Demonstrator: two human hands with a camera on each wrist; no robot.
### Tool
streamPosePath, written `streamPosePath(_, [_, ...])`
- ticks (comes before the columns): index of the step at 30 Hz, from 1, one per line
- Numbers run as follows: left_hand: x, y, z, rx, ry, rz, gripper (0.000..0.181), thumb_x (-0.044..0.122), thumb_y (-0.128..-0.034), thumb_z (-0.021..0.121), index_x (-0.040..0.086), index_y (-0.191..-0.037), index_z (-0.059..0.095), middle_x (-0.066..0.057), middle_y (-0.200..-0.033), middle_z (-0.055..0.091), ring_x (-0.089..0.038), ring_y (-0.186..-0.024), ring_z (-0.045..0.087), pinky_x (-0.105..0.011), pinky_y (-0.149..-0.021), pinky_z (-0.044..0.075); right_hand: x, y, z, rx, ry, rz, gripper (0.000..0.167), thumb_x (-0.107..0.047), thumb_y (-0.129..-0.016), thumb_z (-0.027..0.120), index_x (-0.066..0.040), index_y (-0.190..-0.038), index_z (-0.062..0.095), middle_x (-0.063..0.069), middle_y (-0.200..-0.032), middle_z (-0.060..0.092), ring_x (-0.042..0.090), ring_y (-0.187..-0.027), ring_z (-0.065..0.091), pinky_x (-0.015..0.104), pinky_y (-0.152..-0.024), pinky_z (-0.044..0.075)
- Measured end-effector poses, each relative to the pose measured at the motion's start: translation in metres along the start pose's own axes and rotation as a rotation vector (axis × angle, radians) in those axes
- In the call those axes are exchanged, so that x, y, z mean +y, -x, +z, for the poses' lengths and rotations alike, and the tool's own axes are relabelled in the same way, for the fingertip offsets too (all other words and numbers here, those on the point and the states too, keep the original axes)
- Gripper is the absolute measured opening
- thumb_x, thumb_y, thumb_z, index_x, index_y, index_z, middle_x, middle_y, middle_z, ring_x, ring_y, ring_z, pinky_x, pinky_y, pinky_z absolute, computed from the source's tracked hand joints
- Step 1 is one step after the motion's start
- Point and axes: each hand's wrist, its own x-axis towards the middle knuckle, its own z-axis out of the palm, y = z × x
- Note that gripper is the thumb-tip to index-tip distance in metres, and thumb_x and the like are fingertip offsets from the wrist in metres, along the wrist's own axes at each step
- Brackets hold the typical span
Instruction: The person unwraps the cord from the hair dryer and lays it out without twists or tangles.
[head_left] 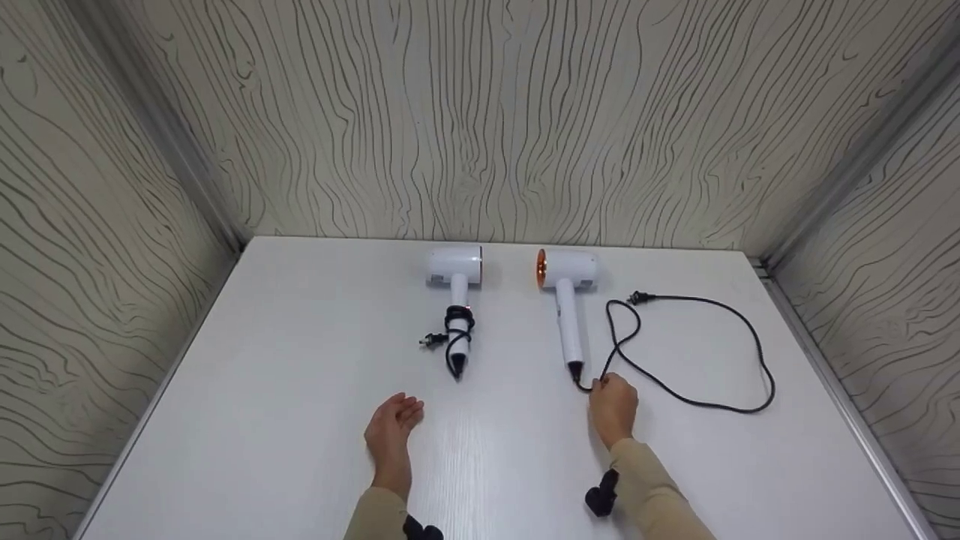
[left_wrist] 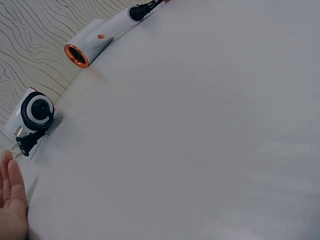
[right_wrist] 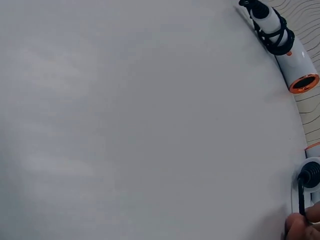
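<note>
Two white hair dryers lie on a white table. The left hair dryer [head_left: 455, 264] has its black cord [head_left: 459, 318] wound round the handle, and its plug [head_left: 433, 340] sticks out to the left. On the right hair dryer [head_left: 570, 322] the cord [head_left: 759, 345] lies loose in a wide loop, its plug [head_left: 641, 298] near the handle. My right hand [head_left: 615, 405] pinches that cord just below the handle's end; the right wrist view shows the fingertips [right_wrist: 296, 225] on it. My left hand [head_left: 391, 435] holds nothing, fingers loosely extended, below the left hair dryer's plug.
Wood-patterned panels [head_left: 465, 120] rise behind the table [head_left: 300, 450] and along both sides, with metal strips at the corners. Both hair dryer heads lie close to the back edge. Each wrist carries a small black mount [head_left: 601, 495].
</note>
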Motion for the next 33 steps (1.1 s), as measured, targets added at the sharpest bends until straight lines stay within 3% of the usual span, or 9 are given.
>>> streamPosePath(6, [0.0, 0.0, 0.0, -0.003, 0.005, -0.002, 0.037, 0.019, -0.1017, 0.04, -0.007, -0.125, 0.051, -0.007, -0.099, 0.067, -0.011, -0.09, 0.069, -0.021, -0.083, 0.058, 0.0, -0.001, 0.002, 0.009, 0.136, -0.107, 0.014, 0.0, -0.087, 0.059, 0.013, -0.08, 0.063, 0.029, -0.078, 0.067, 0.043, -0.075, 0.066, 0.049, -0.064, 0.053])
streamPosePath(12, [-0.001, -0.004, 0.0, -0.004, 0.004, 0.021, 0.036, 0.016, -0.1007, 0.038, -0.009, -0.123, 0.051, -0.01, -0.099, 0.067, -0.012, -0.087, 0.069, -0.021, -0.08, 0.058, 0.005, 0.001, 0.006, 0.087, 0.35, -0.341, 0.016, -0.001, -0.086, 0.063, 0.015, -0.08, 0.062, 0.027, -0.069, 0.063, 0.038, -0.059, 0.064, 0.045, -0.049, 0.052])
streamPosePath(15, [-0.001, -0.004, 0.0, 0.0, 0.01, 0.018, 0.035, 0.015, -0.1005, 0.039, -0.009, -0.122, 0.052, -0.011, -0.099, 0.067, -0.012, -0.086, 0.069, -0.021, -0.08, 0.058, 0.007, 0.001, 0.006, 0.108, 0.411, -0.395, 0.017, -0.002, -0.087, 0.063, 0.015, -0.083, 0.061, 0.027, -0.069, 0.063, 0.038, -0.056, 0.063, 0.044, -0.046, 0.052])
streamPosePath(24, [0.002, 0.0, -0.001, 0.01, -0.018, 0.007, 0.037, 0.02, -0.1025, 0.039, -0.007, -0.124, 0.052, -0.008, -0.1, 0.067, -0.012, -0.091, 0.069, -0.022, -0.083, 0.058, 0.005, -0.002, -0.004, 0.089, 0.288, -0.301, 0.025, -0.014, -0.09, 0.062, 0.004, -0.073, 0.06, 0.019, -0.064, 0.063, 0.032, -0.055, 0.06, 0.044, -0.049, 0.048])
streamPosePath(28, [0.002, 0.001, -0.001, 0.008, -0.022, 0.003, 0.037, 0.02, -0.103, 0.039, -0.006, -0.126, 0.051, -0.009, -0.102, 0.067, -0.013, -0.092, 0.069, -0.023, -0.084, 0.058, 0.006, -0.004, -0.006, 0.195, 0.285, -0.385, 0.024, -0.016, -0.086, 0.069, 0.006, -0.086, 0.06, 0.021, -0.075, 0.065, 0.029, -0.057, 0.06, 0.041, -0.048, 0.049])
streamPosePath(30, [0.001, 0.002, -0.001, 0.009, -0.019, 0.002, 0.037, 0.02, -0.103, 0.039, -0.007, -0.126, 0.051, -0.01, -0.103, 0.067, -0.013, -0.092, 0.069, -0.023, -0.084, 0.059, 0.007, -0.005, -0.006, 0.257, 0.277, -0.468, 0.028, -0.013, -0.082, 0.075, 0.006, -0.094, 0.06, 0.021, -0.085, 0.063, 0.029, -0.067, 0.062, 0.039, -0.053, 0.052])
streamPosePath(33, [0.001, 0.002, 0.0, 0.004, -0.012, 0.002, 0.038, 0.02, -0.103, 0.039, -0.007, -0.127, 0.05, -0.011, -0.103, 0.068, -0.013, -0.092, 0.069, -0.023, -0.084, 0.059, 0.01, -0.008, -0.006, 0.309, 0.25, -0.598, 0.03, -0.007, -0.075, 0.08, 0.005, -0.093, 0.06, 0.018, -0.091, 0.058, 0.027, -0.08, 0.059, 0.037, -0.063, 0.055])
